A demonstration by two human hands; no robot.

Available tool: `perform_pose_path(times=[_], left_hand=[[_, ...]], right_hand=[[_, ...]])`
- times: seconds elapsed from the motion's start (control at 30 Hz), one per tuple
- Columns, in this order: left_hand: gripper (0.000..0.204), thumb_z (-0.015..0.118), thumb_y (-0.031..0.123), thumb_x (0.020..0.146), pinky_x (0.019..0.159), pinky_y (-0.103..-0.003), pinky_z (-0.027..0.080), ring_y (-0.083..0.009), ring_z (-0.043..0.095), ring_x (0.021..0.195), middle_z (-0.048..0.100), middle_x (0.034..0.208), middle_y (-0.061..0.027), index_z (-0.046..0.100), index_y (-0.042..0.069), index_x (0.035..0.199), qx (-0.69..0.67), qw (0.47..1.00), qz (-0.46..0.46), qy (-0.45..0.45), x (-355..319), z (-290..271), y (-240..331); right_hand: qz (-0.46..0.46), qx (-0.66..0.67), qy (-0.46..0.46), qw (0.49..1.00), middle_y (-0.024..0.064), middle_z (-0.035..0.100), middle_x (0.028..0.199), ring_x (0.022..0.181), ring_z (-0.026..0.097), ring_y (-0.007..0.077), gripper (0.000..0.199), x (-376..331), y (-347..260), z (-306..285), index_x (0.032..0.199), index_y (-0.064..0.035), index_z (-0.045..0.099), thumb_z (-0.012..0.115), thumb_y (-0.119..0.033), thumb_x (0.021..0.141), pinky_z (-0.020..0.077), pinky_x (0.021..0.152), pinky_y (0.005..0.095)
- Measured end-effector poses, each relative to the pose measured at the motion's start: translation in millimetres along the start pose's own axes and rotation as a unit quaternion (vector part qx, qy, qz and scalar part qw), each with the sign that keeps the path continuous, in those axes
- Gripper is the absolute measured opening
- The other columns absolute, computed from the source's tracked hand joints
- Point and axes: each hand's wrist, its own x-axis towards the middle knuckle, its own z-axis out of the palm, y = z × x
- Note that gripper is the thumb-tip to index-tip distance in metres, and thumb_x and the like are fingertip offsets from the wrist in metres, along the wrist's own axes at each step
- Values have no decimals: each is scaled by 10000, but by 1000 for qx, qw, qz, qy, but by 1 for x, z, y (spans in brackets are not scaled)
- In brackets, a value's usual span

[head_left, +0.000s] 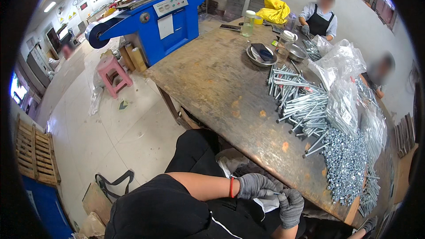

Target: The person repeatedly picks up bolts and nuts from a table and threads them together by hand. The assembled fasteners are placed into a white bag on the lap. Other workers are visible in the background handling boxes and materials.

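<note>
My left hand (256, 186), in a grey knitted glove with a red band at the wrist, is closed in a pinch. Close against its fingertips is my right hand (291, 209), gloved alike, its fingers curled inward. A small light-coloured piece shows between the two; its kind is too small to make out. Below the fingers, over my lap, hangs a white sheet or bag (268, 203). Both hands are just off the near edge of the wooden table (212, 79). On it, to the right, lie a heap of nuts (345, 163) and a pile of long bolts (305, 104).
Clear plastic bags (343, 93) lie across the hardware. Farther back are a metal bowl with a phone (262, 53), a jar (248, 23) and a yellow bag (274, 9). Two people sit across the table. Left stand a blue machine (177, 31) and a pink stool (113, 73).
</note>
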Motion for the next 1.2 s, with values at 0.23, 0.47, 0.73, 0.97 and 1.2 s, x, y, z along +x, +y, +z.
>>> perform_pose_path(times=[0.23,0.47,0.73,0.97,1.2], left_hand=[[291,539,298,879,831,-355,471,-276,600,921,646,989,-101,625,86,1059,14,998,3,55,-5,10,23],[279,533,201,908,798,-285,471,-141,598,882,660,978,-69,599,43,1128,-302,945,-116,44,-3,30,17],[245,552,290,900,563,-212,419,-63,509,627,578,712,13,628,59,933,-412,911,-27,-27,7,7,38],[275,537,325,901,495,-203,392,-61,483,544,561,678,13,618,63,873,-435,891,-98,-90,11,9,41],[218,557,180,899,575,-220,449,-62,539,655,618,767,-9,623,39,1052,-443,887,-106,74,12,27,35]], right_hand=[[20,-139,18,990,198,526,634,587,490,400,361,0,-3,2,694,-7,571,562,-320,875,384,554,433],[76,129,110,983,119,589,749,697,556,209,358,4,-13,10,780,-7,601,614,-360,839,437,672,329],[61,327,94,938,111,622,949,834,572,177,355,-7,-7,-9,957,-9,647,729,-292,758,452,758,302],[101,402,45,909,110,639,853,750,595,173,360,-10,9,-13,942,7,649,739,-282,747,469,690,272],[136,361,142,911,96,644,842,736,588,164,313,-8,-1,3,933,10,647,728,-233,755,476,710,288]])
